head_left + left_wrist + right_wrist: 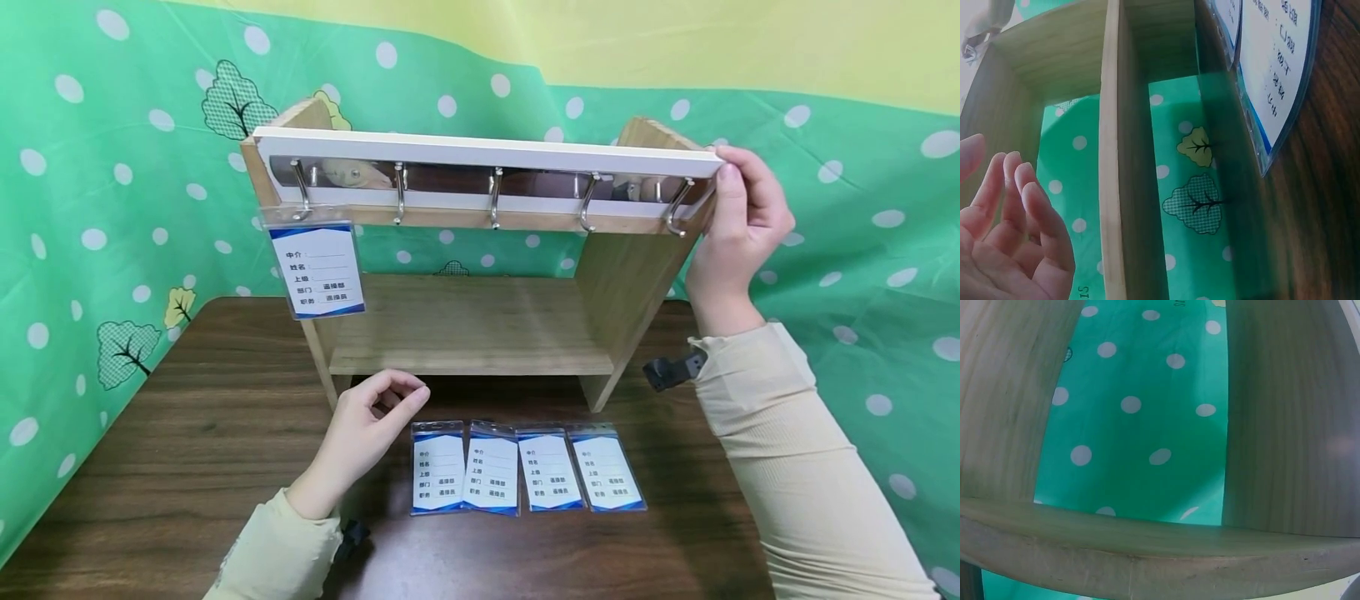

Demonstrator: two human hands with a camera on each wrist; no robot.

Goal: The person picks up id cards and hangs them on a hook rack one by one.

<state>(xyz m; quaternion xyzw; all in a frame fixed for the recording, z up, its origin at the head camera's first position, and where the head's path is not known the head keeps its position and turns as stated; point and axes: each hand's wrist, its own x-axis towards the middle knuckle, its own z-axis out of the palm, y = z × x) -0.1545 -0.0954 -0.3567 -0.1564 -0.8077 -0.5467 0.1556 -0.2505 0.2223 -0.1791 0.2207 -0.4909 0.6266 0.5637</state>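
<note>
A white rail with metal hooks [450, 150] runs across the top front of a wooden shelf [472, 321]. At its right end my right hand [738, 225] grips the rail, thumb on the front face. From the leftmost hook hangs a clear-sleeved name badge [318, 271] with blue edges. My left hand [363, 442] hovers before the shelf's lower left, fingers loosely bent and holding nothing, as the left wrist view also shows. Right of it, several more badges [546, 471] lie in a row on the table; the two leftmost overlap slightly.
The shelf stands on a dark wood table [187, 433], its side panel [630, 267] rising to the rail. Behind hangs a green cloth [150, 167] with white dots and trees. The right wrist view looks into the shelf past a wooden edge [1147, 556].
</note>
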